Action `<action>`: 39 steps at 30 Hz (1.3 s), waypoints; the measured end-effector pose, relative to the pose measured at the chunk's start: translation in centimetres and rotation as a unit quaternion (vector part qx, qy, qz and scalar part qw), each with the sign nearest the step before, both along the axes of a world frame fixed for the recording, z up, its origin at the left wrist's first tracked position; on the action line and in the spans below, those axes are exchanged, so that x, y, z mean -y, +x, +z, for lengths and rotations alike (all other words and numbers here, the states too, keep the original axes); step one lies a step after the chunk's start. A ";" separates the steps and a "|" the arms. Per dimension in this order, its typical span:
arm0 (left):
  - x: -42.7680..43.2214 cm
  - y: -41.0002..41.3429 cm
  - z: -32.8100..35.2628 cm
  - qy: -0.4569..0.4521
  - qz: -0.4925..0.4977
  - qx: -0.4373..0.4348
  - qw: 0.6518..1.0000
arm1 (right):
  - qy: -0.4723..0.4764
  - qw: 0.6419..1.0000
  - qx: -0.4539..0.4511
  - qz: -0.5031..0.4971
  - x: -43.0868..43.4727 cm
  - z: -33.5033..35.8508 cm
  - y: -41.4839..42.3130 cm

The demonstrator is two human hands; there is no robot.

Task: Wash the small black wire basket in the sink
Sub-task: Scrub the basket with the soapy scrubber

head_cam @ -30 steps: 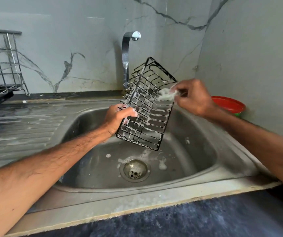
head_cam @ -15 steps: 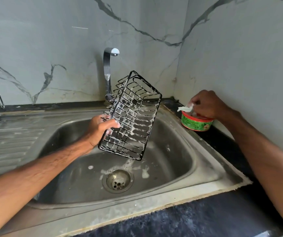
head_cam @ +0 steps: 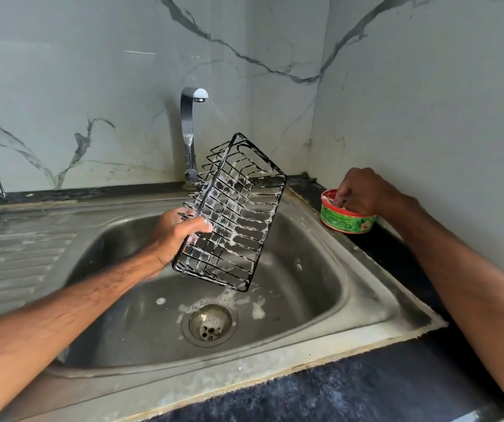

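The small black wire basket is held tilted in the air above the sink, so that foam from its wires can fall into the bowl. It is gripped at its left edge by the left hand. The right hand is lowered with curled fingers into the green soap tub, probably for more soap. Whether anything is pinched there cannot be told.

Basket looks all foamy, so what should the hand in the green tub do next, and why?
Probably lift the right hand out of the tub and rub the basket with fresh soap. The left hand holds it tilted over the sink, foam covers only some wires, and the tap runs no water.
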State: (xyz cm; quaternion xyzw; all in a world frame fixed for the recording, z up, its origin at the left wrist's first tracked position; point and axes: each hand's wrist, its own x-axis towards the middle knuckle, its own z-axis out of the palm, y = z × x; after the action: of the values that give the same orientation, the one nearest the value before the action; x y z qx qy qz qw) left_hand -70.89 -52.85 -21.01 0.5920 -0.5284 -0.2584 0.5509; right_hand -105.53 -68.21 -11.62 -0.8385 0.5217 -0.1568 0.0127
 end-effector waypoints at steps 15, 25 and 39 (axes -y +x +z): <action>-0.4 0.0 -0.1 0.011 -0.002 0.012 1.000 | 0.047 0.999 0.016 0.016 -0.7 0.4 0.7; -0.3 0.0 0.0 0.003 -0.015 0.027 1.000 | -0.094 0.948 0.267 0.143 -5.6 2.0 5.0; -1.4 -0.7 0.0 0.011 -0.033 0.227 0.973 | 0.382 0.658 0.629 0.156 -8.3 -0.3 10.8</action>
State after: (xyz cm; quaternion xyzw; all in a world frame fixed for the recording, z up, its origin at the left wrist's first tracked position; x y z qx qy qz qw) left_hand -71.60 -51.44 -21.04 0.6232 -0.6563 -0.1414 0.4011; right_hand -94.70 -59.89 -11.96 -0.5298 0.2647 -0.4296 0.6817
